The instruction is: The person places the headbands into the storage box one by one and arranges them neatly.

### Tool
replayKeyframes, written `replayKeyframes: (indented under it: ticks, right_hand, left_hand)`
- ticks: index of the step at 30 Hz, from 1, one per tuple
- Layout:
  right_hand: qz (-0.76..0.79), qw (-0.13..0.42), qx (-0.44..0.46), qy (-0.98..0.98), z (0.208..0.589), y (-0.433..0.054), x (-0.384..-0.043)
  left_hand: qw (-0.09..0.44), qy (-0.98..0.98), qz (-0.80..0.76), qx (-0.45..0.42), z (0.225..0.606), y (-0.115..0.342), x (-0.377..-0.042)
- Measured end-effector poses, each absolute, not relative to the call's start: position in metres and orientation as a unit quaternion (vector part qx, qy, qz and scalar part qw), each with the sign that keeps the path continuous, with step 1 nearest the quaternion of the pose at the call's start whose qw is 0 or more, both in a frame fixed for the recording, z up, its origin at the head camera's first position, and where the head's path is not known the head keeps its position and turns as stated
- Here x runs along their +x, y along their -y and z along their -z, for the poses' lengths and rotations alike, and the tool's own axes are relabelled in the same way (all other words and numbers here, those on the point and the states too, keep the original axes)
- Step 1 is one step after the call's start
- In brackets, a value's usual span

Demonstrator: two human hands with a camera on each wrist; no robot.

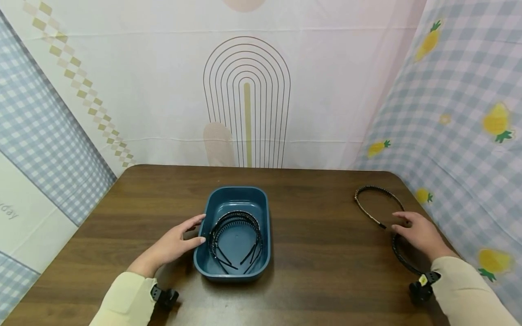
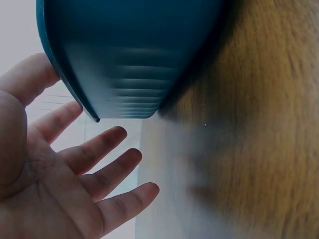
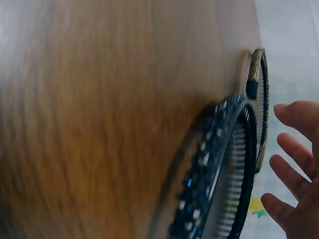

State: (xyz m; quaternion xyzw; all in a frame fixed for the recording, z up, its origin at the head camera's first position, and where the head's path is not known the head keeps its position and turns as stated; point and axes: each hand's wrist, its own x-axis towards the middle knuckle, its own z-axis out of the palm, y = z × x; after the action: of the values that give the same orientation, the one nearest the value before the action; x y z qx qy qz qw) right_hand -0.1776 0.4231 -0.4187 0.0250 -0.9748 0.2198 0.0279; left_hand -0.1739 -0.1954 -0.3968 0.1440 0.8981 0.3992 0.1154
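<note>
My left hand (image 1: pixel 173 244) is at the left side of a blue plastic tub (image 1: pixel 234 194). In the left wrist view its thumb and index finger touch the tub's rim, and the other fingers are spread beside the wall. Several dark toothed headbands (image 1: pixel 220 225) lie nested inside the tub. At the right, my right hand (image 1: pixel 422 233) hovers over two headbands with its fingers loosely bent and nothing held. The farther one is gold-coloured (image 1: pixel 372 188). A black beaded headband (image 3: pixel 197 194), glittering with small stones, is nearer and partly hidden by the hand in the head view.
All of this is on a brown wooden table (image 1: pixel 318 253). A pale printed cloth (image 1: pixel 326 90) hangs behind its far edge. Checked cloth with pineapple prints (image 1: pixel 461 149) borders the right side, close to the right hand.
</note>
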Motion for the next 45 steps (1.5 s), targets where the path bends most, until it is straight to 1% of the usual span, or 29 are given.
replayKeyframes:
  ticks: [13, 29, 35, 45]
  right_hand:
    - [-0.218, 0.034, 0.017, 0.975, 0.422, -0.442, -0.174]
    - [-0.197, -0.028, 0.007, 0.98, 0.42, -0.454, -0.174]
    - [-0.187, -0.028, 0.015, 0.982, 0.42, -0.456, -0.176]
    - [-0.17, -0.01, 0.042, 0.985, 0.424, -0.458, -0.178]
  left_hand:
    - [0.11, -0.898, -0.4, 0.15, 0.398, 0.198, -0.174]
    - [0.101, -0.897, -0.401, 0.156, 0.397, 0.198, -0.173]
    - [0.099, -0.897, -0.401, 0.16, 0.396, 0.196, -0.173]
    - [0.098, -0.895, -0.401, 0.167, 0.395, 0.194, -0.173]
